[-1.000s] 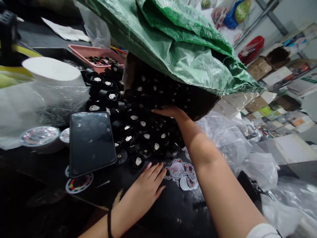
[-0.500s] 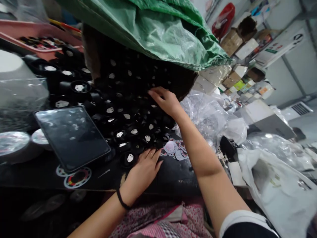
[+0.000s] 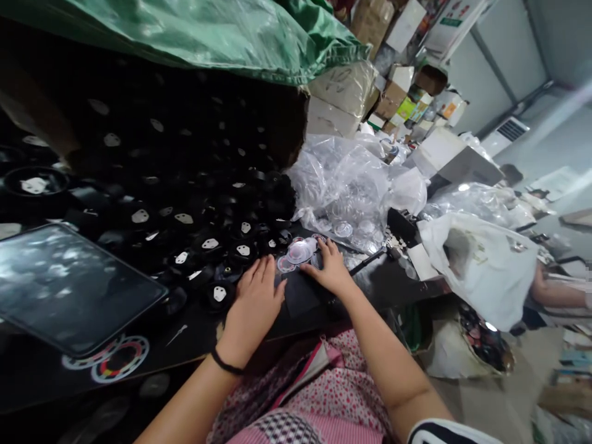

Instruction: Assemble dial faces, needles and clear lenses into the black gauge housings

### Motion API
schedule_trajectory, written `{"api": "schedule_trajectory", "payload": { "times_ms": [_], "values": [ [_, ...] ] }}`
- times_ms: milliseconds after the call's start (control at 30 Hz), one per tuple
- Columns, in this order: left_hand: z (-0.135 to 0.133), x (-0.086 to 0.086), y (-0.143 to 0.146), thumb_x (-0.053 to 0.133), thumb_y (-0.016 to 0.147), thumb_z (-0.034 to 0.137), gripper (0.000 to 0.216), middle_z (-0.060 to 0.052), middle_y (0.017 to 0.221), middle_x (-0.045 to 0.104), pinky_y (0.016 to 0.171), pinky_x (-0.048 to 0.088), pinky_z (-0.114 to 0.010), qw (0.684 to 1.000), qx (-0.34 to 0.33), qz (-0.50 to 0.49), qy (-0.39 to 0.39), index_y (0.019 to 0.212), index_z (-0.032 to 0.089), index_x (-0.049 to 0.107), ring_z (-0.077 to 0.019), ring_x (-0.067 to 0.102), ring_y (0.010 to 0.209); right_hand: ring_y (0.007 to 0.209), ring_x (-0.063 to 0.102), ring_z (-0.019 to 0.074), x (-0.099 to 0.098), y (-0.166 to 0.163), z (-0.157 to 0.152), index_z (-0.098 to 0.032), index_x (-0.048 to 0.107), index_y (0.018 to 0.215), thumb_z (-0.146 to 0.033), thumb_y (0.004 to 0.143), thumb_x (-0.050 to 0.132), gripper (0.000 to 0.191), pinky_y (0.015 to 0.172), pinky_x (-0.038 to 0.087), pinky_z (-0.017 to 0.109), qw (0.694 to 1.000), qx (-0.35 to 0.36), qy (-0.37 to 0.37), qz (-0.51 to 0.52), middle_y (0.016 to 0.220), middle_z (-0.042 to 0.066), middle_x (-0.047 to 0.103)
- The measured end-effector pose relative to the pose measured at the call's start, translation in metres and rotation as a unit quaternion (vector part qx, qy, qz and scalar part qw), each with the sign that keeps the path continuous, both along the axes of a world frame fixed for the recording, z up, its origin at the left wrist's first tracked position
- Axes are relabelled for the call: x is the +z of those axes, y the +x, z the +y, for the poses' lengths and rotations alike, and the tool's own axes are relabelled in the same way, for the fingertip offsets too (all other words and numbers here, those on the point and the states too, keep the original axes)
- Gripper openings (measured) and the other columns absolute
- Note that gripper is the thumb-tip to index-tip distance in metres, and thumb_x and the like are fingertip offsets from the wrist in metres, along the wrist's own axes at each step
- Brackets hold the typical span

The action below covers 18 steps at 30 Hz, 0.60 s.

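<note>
My left hand (image 3: 255, 303) lies palm down at the front of the black worktop, fingers stretched forward and thumb apart. Next to it is a round black part (image 3: 219, 294) with a white piece in its middle, one of a dark heap of similar parts. My right hand (image 3: 330, 269) reaches to a small pile of thin printed discs (image 3: 300, 251), its fingers spread and its thumb at their near edge. No disc is visibly lifted. What lies under both palms is hidden.
A dark-screened tablet (image 3: 69, 283) rests at left, above printed ring-shaped discs (image 3: 121, 359). Green sheeting (image 3: 198, 37) overhangs the heap. Clear plastic bags (image 3: 351, 179) and a white bag (image 3: 490, 271) stand at right. Another person's arm (image 3: 557, 288) shows at the far right.
My right hand has come back from the heap of black parts to the printed discs. My left hand stays near the front edge. The view has swung to the right.
</note>
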<state>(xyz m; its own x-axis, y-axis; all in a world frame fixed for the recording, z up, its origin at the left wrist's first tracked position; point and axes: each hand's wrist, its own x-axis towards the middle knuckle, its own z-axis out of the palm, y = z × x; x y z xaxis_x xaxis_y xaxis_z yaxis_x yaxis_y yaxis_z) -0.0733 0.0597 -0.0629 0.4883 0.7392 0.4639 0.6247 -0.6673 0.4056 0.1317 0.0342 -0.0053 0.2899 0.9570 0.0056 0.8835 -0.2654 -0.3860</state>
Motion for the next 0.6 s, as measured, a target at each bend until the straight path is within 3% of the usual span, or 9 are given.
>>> {"api": "schedule_trajectory", "payload": {
  "times_ms": [67,133,233,333,467,600],
  "values": [
    [0.000,0.002,-0.001,0.039,0.101,0.033,0.057,-0.032,0.140,0.060,0.109,0.042,-0.053,1.000,-0.005,0.003,0.002,0.140,-0.006,0.051,-0.0391,0.053,0.135,0.153,0.024,0.0429,0.001,-0.003,-0.002,-0.017,0.041,0.153,-0.055,0.082,0.073,0.087,0.118,0.021,0.070,1.000,0.013,0.006,-0.003,0.163,0.023,0.032],
    [-0.001,0.004,-0.003,0.038,0.102,0.031,0.052,-0.028,0.137,0.064,0.111,0.041,-0.052,1.000,-0.011,0.007,0.005,0.137,-0.003,0.056,-0.0368,0.055,0.134,0.154,0.021,0.0404,0.007,-0.004,-0.011,-0.017,0.044,0.151,-0.048,0.089,0.067,0.073,0.120,0.014,0.070,0.999,0.025,0.023,-0.011,0.163,0.021,0.033],
    [-0.003,0.006,-0.004,0.037,0.102,0.026,0.048,-0.024,0.138,0.065,0.113,0.038,-0.054,0.999,-0.021,0.023,0.007,0.136,0.002,0.059,-0.0357,0.055,0.133,0.149,0.037,0.0293,0.017,-0.007,-0.033,-0.018,0.053,0.144,-0.035,0.098,0.053,0.049,0.125,0.017,0.059,0.996,0.084,0.033,-0.006,0.152,0.016,0.051],
    [-0.005,0.006,-0.005,0.038,0.101,0.023,0.046,-0.022,0.139,0.065,0.115,0.034,-0.057,0.998,-0.035,0.048,0.010,0.135,0.004,0.062,-0.0371,0.055,0.133,0.144,0.046,0.0242,0.016,-0.011,-0.056,-0.023,0.058,0.139,-0.037,0.098,0.056,0.043,0.127,0.018,0.053,0.982,0.187,0.012,0.012,0.141,0.008,0.064],
    [-0.008,0.006,-0.003,0.040,0.102,0.025,0.044,-0.020,0.140,0.065,0.117,0.032,-0.057,0.995,-0.057,0.076,0.009,0.133,0.007,0.064,-0.0356,0.056,0.133,0.154,0.027,0.0308,-0.001,-0.014,-0.078,-0.023,0.046,0.150,-0.043,0.102,0.049,0.052,0.122,0.003,0.072,0.966,0.254,-0.017,-0.044,0.156,0.008,0.049],
    [-0.008,0.005,0.000,0.042,0.102,0.029,0.046,-0.018,0.146,0.060,0.118,0.029,-0.060,0.994,-0.064,0.092,0.002,0.139,0.009,0.060,-0.0370,0.052,0.137,0.153,0.029,0.0294,-0.015,-0.014,-0.098,-0.022,0.036,0.156,-0.043,0.104,0.043,0.056,0.123,0.014,0.069,0.969,0.236,-0.031,-0.062,0.161,0.008,0.040]
  ]
}}
